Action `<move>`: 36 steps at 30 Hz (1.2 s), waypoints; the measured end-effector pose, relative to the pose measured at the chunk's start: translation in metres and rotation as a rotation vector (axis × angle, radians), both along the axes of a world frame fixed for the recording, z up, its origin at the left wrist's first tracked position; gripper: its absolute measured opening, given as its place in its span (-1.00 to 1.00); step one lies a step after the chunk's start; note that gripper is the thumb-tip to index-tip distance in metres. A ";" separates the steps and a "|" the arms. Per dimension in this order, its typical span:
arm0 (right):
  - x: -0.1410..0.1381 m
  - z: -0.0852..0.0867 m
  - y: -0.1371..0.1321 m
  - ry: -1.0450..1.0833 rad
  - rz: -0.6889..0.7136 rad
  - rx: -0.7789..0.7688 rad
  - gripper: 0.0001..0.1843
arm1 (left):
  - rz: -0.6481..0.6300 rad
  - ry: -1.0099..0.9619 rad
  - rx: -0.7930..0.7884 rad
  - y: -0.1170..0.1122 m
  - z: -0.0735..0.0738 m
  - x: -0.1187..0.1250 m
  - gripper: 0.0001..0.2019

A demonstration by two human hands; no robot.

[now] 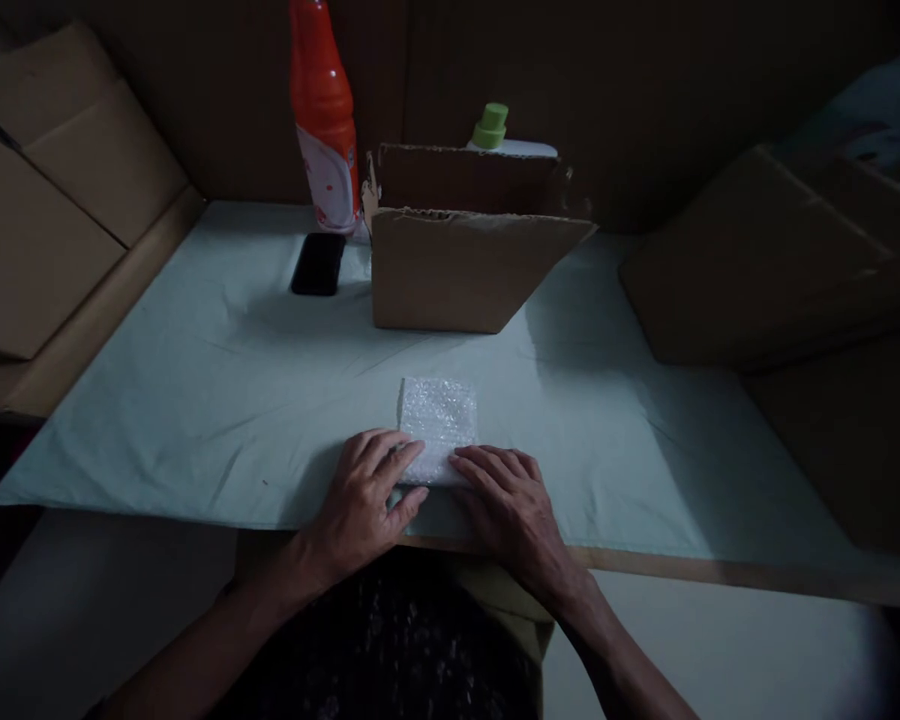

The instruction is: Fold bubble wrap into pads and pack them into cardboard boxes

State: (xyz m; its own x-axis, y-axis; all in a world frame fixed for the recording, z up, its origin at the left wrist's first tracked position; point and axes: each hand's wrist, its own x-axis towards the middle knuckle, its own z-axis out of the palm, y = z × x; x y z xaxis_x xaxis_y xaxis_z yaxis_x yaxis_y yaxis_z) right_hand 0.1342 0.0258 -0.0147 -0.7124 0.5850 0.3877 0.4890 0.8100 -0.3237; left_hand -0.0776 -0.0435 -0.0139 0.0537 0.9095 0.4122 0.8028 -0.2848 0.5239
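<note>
A small bundle of bubble wrap lies on the pale cloth near the table's front edge. My left hand rests on its near left corner, fingers stretched flat over the wrap. My right hand lies palm down at its near right edge, fingertips touching the wrap. Neither hand grips it. What the wrap covers is hidden.
An open cardboard box stands behind the wrap. A black phone lies left of it, with an orange bottle behind. A green-capped bottle shows over the box. Cardboard boxes flank the table on both sides.
</note>
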 end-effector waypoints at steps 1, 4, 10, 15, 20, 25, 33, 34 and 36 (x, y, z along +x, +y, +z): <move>0.000 0.002 0.000 0.026 0.009 -0.035 -0.73 | -0.036 -0.026 -0.012 -0.003 0.002 -0.001 -0.65; 0.001 0.010 -0.002 0.064 0.054 -0.186 -0.75 | -0.059 -0.106 -0.062 -0.010 0.008 -0.004 -0.68; 0.003 0.011 -0.010 0.056 -0.091 -0.011 -0.71 | 0.059 0.006 -0.092 0.009 0.003 -0.002 -0.72; -0.006 0.008 -0.009 -0.071 -0.005 0.057 -0.67 | 0.155 -0.036 -0.147 0.022 -0.002 -0.003 -0.72; -0.014 -0.002 0.004 0.147 -0.136 -0.026 -0.77 | 0.234 -0.714 -0.351 0.000 0.006 -0.001 -0.52; -0.019 -0.002 -0.004 0.303 -0.177 -0.394 -0.75 | 0.091 -1.175 -0.496 -0.010 0.009 0.015 -0.37; 0.001 0.028 0.009 0.267 -0.003 -0.692 -0.36 | -0.016 -0.863 -0.431 -0.007 0.009 0.023 -0.27; 0.001 0.033 0.012 0.262 0.034 -0.728 -0.33 | -0.055 -0.807 -0.430 -0.007 0.010 0.025 -0.24; -0.001 0.040 0.019 0.248 0.095 -0.754 -0.46 | -0.105 -0.705 -0.430 -0.004 0.014 0.027 -0.18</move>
